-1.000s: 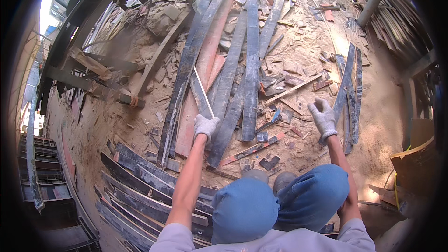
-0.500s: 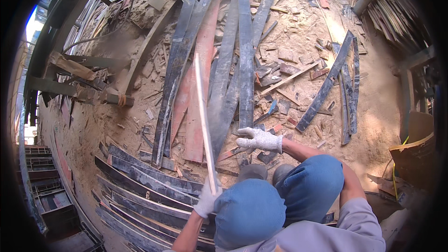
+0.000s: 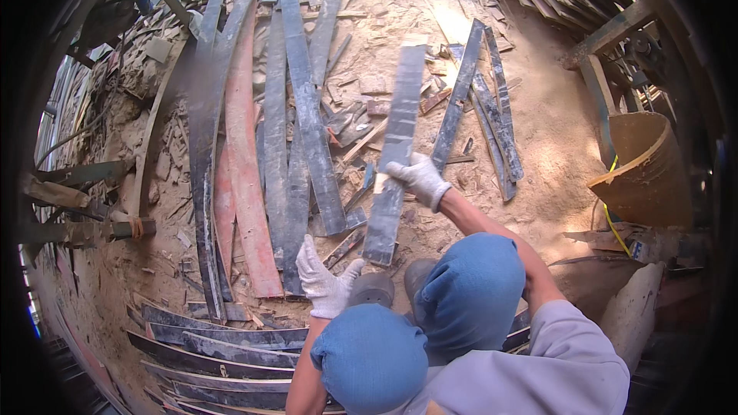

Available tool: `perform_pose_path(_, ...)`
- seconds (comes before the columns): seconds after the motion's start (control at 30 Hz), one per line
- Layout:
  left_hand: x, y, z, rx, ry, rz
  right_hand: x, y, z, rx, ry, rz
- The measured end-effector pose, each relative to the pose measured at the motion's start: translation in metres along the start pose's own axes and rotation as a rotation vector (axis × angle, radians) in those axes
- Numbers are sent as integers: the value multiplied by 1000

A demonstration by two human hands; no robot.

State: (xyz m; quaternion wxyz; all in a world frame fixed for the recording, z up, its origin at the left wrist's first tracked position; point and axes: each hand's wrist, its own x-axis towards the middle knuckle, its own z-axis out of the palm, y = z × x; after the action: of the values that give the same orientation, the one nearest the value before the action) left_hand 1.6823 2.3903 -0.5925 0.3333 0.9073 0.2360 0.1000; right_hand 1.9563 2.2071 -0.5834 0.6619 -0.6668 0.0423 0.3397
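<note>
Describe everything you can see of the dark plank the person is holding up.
The plank is a long, flat, narrow board, dark grey with a worn, streaked face and a paler, rough far end. It looks like weathered wood. It is lifted above the sandy ground, running from near the person's knees up and away, slightly tilted. The gloved right hand grips it at about mid-length on its right edge. The gloved left hand is open just beside its lower end, not touching it.

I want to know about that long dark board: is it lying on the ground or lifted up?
Lifted up. The right hand grips the dark board near its middle, and the board crosses over the scraps below. The left hand is open, holding nothing.
</note>
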Motion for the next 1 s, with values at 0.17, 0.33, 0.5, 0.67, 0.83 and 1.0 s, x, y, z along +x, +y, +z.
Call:
perform_pose_path(0.17,9,-65,14,427,-127,-325,19,-37,-145,-1188,911,-301)
perform_pose_path(0.33,-1,-109,8,291,-156,-381,2,-25,13,-1032,225,19)
perform_pose_path(0.5,6,-25,-4,60,-275,-335,32,86,73,-885,260,-183)
perform_pose_path(0.67,4,-20,-17,-240,-416,-372,7,43,79,-681,104,-154)
perform_pose_path(0.83,4,-42,0,-754,-630,-488,-22,29,54,-725,197,-249)
perform_pose_path(1.0,3,-62,9,-1206,-743,-669,-42,34,36,-762,237,-222)
